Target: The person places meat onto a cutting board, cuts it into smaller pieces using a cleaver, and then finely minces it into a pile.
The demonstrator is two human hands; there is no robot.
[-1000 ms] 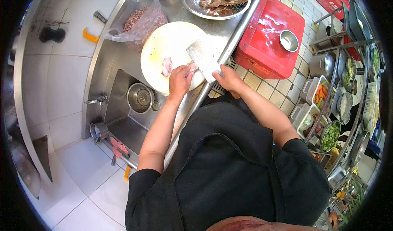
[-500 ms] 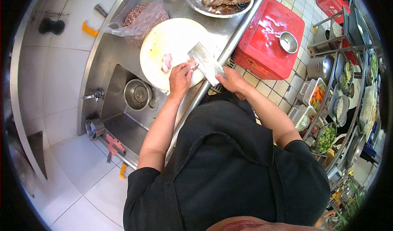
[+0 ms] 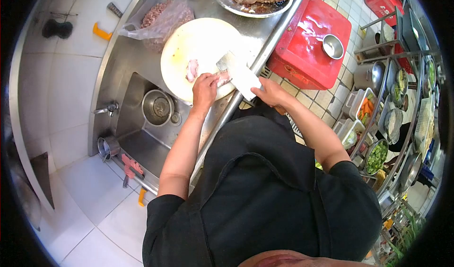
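Observation:
My right hand [image 3: 271, 93] is wrapped round the handle end of a cleaver [image 3: 240, 76], whose broad blade reaches over the right side of the round cutting board [image 3: 201, 37]. Against the blade's left edge lies a piece of raw meat [image 3: 223, 78]. The fingers of my left hand [image 3: 205, 93] pinch that piece at its left end. Another piece of meat [image 3: 192, 70] rests on the board, just up and left of my left hand. My fingers partly cover the held piece.
A clear plastic bag of ground meat [image 3: 158, 18] stands beyond the board. Farther right is a metal bowl of brown meat [image 3: 253, 2]. A sink [image 3: 137, 104] holding a metal pot [image 3: 158, 108] lies left. A red container [image 3: 309, 42] with a small bowl [image 3: 333, 47] stands right.
The cleaver blade has turned a little, its face now brighter, and my left fingers have drawn slightly left along the meat, leaving more of it showing. The view has shifted slightly.

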